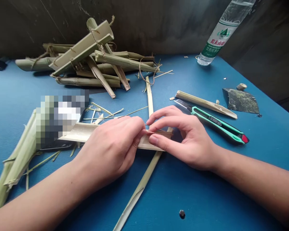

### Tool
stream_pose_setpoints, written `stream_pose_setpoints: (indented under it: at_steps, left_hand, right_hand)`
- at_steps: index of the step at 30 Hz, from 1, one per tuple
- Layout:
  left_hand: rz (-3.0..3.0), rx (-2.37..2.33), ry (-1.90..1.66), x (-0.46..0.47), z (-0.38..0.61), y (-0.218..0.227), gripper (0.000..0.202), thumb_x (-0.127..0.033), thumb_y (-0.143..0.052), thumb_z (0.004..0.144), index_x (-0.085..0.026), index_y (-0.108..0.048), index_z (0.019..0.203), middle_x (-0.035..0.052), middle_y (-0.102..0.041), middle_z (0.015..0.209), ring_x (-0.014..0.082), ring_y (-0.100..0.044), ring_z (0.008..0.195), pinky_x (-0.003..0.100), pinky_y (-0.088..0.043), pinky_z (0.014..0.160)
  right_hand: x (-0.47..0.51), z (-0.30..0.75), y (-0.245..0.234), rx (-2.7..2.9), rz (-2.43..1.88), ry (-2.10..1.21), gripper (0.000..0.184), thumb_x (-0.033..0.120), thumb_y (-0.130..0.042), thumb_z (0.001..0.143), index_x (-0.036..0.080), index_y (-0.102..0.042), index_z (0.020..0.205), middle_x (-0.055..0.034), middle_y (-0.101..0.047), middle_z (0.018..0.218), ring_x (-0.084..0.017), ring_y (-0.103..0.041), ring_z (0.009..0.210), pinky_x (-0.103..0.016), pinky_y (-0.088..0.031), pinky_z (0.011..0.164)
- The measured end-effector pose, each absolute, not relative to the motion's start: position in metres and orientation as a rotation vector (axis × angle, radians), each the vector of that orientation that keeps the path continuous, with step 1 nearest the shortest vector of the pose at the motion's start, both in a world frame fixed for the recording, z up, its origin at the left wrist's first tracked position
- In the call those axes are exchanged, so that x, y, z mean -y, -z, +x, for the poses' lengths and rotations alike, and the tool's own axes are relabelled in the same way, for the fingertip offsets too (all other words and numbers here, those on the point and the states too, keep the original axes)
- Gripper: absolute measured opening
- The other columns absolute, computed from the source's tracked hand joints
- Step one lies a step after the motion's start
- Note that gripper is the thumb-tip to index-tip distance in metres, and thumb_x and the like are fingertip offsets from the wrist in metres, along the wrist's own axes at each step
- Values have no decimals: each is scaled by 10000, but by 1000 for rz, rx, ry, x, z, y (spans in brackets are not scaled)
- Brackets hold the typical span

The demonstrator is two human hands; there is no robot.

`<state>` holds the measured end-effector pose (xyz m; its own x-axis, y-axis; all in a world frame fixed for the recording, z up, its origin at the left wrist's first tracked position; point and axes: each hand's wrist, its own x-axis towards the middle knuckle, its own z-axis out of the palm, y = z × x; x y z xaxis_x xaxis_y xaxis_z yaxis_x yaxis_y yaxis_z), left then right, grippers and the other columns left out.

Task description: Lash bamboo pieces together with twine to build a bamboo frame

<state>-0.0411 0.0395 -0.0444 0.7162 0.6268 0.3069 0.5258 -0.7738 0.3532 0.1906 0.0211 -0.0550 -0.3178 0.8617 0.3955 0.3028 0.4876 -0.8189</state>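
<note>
A split bamboo piece (81, 132), pale inner face up, lies crosswise beneath both hands. Under it passes a long, narrow bamboo strip (144, 184), which emerges at the front and behind. My left hand (113, 141) is closed over the split piece, thumb and forefinger pinched together at the crossing. Close beside it, my right hand (185, 136) pinches a thin reddish-brown strand of twine (150, 132) between thumb and fingers. The strand runs to the left fingertips, whose grip is partly hidden. To the right lies a green-and-black utility knife (216, 123), blade out.
At the back left is a pile of bamboo pieces (86, 61) tied with twine. A water bottle (218, 35) leans at the back right. Bamboo halves (21, 154), a blurred-out object (62, 118) and shavings (103, 114) are at left; a dark curved piece (240, 100) lies right.
</note>
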Motion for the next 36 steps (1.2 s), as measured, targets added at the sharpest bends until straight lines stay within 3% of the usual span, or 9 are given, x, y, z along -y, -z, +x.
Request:
stream_pose_setpoints:
  at_steps: [4,10,23,30,36]
  left_hand:
    - [2696,-895,-571,-39,-42,44,163,-158,-449,1096,-168,-591,1016,90,-708,968,229,-647,852,368,-462,750]
    - [2629,-937,-531,-36,-42,44,158,-189,-447,1117,-183,-580,1031,80,-715,1022,223,-661,904,367,-484,805]
    - [2568,-927,-517,-34,-41,42,176,-199,-456,1117,-190,-575,988,54,-676,957,202,-606,859,356,-451,777]
    - [2453,-946,-500,-36,-42,40,248,-280,-397,1147,-203,-603,1033,34,-639,929,206,-554,834,366,-414,773]
    - [2397,-943,-503,-35,-41,41,307,-313,-380,1159,-207,-582,953,47,-640,939,218,-555,868,381,-416,805]
  right_hand:
    - [-23,192,55,1830,-994,-858,114,177,-782,977,191,-857,893,-59,-809,1086,-193,-714,1039,-334,-521,977]
    - [-26,192,59,1820,-970,-866,55,194,-848,934,190,-858,881,-45,-804,1078,-195,-703,1050,-350,-511,999]
    - [-26,193,60,1853,-943,-837,67,160,-862,905,184,-818,861,-45,-800,1083,-207,-694,1051,-380,-508,1001]
    - [-25,193,60,1848,-972,-826,78,174,-854,915,195,-814,850,-33,-793,1062,-198,-682,1041,-362,-506,991]
    - [-24,191,63,1880,-930,-738,69,164,-858,907,190,-814,860,-42,-805,1050,-204,-670,1007,-377,-504,972]
